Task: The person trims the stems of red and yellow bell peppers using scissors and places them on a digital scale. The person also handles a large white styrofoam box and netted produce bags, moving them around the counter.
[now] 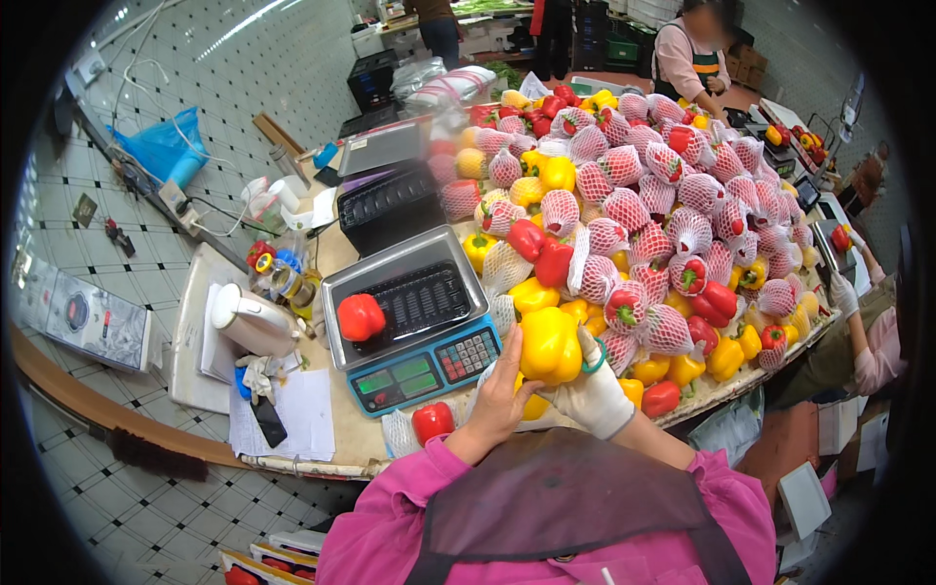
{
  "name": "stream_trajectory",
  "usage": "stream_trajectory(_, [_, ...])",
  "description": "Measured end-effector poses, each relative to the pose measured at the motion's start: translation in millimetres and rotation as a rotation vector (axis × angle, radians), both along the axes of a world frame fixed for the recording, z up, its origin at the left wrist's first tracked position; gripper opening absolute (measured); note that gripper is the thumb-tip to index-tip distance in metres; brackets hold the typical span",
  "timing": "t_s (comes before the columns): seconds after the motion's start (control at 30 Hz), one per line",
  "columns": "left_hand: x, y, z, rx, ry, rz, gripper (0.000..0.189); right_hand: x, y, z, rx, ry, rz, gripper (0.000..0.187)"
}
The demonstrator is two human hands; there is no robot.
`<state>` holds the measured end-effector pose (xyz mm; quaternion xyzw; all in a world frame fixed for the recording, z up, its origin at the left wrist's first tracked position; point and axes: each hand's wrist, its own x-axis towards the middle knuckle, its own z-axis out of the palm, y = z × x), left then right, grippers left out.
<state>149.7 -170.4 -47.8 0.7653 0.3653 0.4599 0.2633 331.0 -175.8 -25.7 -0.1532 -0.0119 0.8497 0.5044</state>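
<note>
A large yellow bell pepper (pixel 550 345) is held between both my hands, above the table's front edge. My left hand (pixel 499 395), bare, touches its left side. My right hand (pixel 596 395) wears a white glove and grips the right side; a green ring-shaped object (pixel 601 356) is at its fingers. To the left stands a blue digital scale (pixel 402 385) with a metal pan. On the pan lie a black plastic tray (pixel 428 301) and a red bell pepper (pixel 360 317). Another red bell pepper (pixel 433 423) lies in front of the scale.
A large heap of red and yellow peppers, many in foam nets (pixel 667 329), covers the table beyond. Stacked black trays (pixel 391 205), a white kettle (pixel 252 319), a phone (pixel 269 423) and papers (pixel 311 409) are left. Co-workers stand at the far side (pixel 691 55) and right (pixel 870 344).
</note>
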Motion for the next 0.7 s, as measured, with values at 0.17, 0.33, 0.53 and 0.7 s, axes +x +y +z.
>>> stream_trajectory(0.17, [-37, 8, -9, -0.811, -0.544, 0.070, 0.043, 0, -1, -1, -0.080, 0.052, 0.055, 0.065])
stream_trajectory(0.33, [-48, 14, 15, -0.245, -0.239, -0.062, 0.068, -5, -1, -4, 0.180, -0.316, -0.042, 0.062])
stream_trajectory(0.53, [-39, 13, 59, -0.031, 0.311, -0.157, 0.108, -19, -6, -9, 0.413, -0.819, -0.085, 0.058])
stream_trajectory(0.7, [-66, 39, 61, -0.006, 0.231, 0.024, 0.094, -9, -2, -14, 0.329, -0.786, -0.085, 0.050])
